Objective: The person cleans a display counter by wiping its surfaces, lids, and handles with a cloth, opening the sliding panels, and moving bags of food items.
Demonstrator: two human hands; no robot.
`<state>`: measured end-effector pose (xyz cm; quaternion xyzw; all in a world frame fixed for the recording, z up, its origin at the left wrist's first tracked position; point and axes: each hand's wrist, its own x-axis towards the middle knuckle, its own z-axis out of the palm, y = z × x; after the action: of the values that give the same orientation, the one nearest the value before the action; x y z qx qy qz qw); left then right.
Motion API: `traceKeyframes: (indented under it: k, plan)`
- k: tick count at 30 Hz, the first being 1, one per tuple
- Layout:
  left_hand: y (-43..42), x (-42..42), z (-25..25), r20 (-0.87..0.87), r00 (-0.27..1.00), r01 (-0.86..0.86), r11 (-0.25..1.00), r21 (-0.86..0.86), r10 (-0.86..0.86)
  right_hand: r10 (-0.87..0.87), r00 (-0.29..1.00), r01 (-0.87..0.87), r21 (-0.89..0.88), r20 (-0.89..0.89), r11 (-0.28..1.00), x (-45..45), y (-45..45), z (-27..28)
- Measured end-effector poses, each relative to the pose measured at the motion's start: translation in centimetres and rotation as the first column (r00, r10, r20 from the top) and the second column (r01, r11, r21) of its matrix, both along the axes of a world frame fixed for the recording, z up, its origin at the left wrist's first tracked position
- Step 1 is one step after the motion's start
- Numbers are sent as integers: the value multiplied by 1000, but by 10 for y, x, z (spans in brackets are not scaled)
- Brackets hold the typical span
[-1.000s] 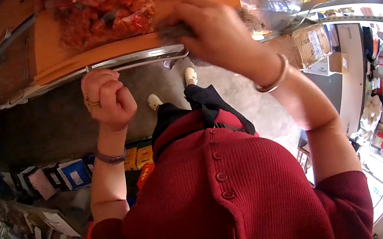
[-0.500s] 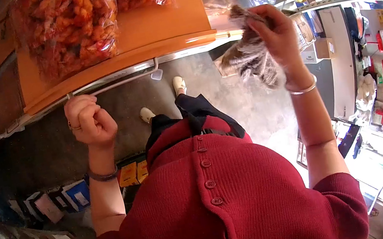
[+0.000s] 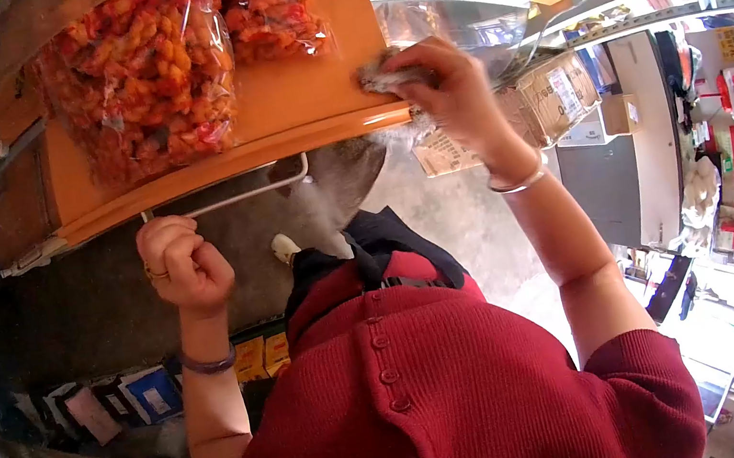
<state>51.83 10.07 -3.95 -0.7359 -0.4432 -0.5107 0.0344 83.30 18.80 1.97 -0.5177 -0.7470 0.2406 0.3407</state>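
My left hand (image 3: 186,267) is closed in a fist at the left end of a white metal bar handle (image 3: 248,188), which sticks out below the orange counter edge. The bar runs into its fingers. My right hand (image 3: 451,94) grips a crumpled grey-brown cloth (image 3: 385,77) against the right end of the orange counter (image 3: 306,94). Part of the cloth hangs past the edge and is smeared by motion. Left of that hand, clear bags of orange-red twisted snacks lie on the counter: a large bag (image 3: 148,81) and a smaller bag (image 3: 277,11).
Clear-fronted bins (image 3: 449,21) adjoin the counter on the right. Cardboard boxes (image 3: 558,95) and a grey cabinet (image 3: 603,189) stand farther right. Packaged goods (image 3: 152,393) line a low shelf at lower left. One pale shoe (image 3: 285,247) shows on the floor.
My right hand has moved left and slightly down with the cloth, from beyond the counter's end onto its edge. The left hand stays at the bar. The view has shifted slightly.
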Motion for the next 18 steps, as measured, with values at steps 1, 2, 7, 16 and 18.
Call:
traceKeyframes:
  k: [1,2,7,16,18]
  plan:
    - [2,0,1,1,1000,-7,1000,-21,7,4,1000,-4,5,-4,1000,-2,10,-3]
    - [3,-1,1,0,1000,-16,1000,-17,16,-70,996,66,65,59,996,-2,24,-8]
    - [0,1,3,3,1000,-14,999,-37,14,-28,999,24,98,39,995,1,72,-17]
    - [0,-3,-2,-31,999,-11,1000,-6,11,-254,959,198,-345,-124,917,68,4,-8]
    - [-2,-2,-2,-27,1000,-4,1000,-7,3,-335,899,226,-356,-283,907,46,-37,13]
